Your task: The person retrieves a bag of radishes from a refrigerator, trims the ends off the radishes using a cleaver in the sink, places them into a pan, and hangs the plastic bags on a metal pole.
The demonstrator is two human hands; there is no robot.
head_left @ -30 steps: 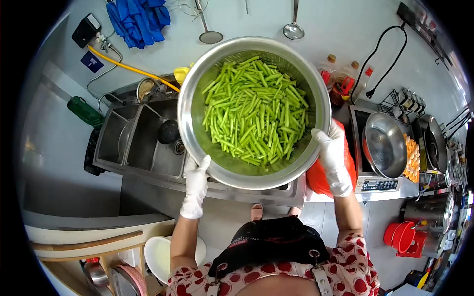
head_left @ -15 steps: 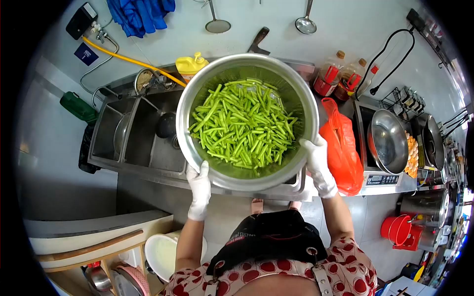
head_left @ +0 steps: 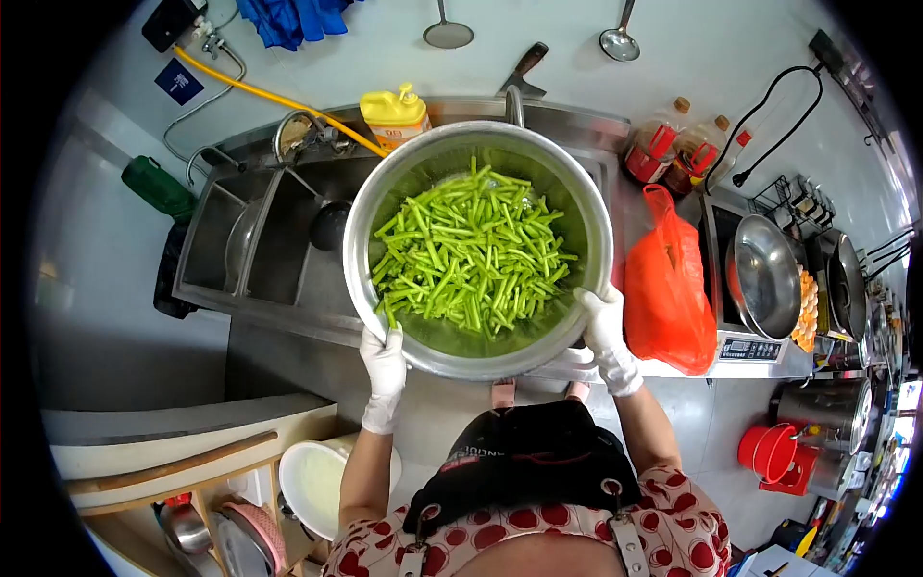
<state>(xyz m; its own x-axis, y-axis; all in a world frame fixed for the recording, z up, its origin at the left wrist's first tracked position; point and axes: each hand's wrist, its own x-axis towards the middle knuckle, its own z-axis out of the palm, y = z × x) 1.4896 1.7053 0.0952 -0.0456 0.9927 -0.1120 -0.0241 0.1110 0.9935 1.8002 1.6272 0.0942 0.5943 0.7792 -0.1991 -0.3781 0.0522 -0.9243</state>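
A large metal basin (head_left: 588, 221) is held up over the sink counter, with cut green stalks (head_left: 471, 255) heaped inside. My left hand (head_left: 383, 370), in a white glove, grips the rim at the lower left, thumb on top. At the lower right, my right hand (head_left: 608, 337), also gloved, is closed on the rim. The fingers under the basin are hidden on both sides. One stalk lies against the rim near my left thumb.
Left of the basin are sink bowls (head_left: 288, 250) with a black ladle. A yellow jug (head_left: 394, 113) and a cleaver (head_left: 525, 69) are behind. On the right are a red bag (head_left: 663, 288), sauce bottles (head_left: 658, 139) and a pan (head_left: 766, 277) on a cooker.
The basin has come lower and nearer my body, with both hands still on it. The stalks have shifted inside, and more of the red bag and yellow jug shows.
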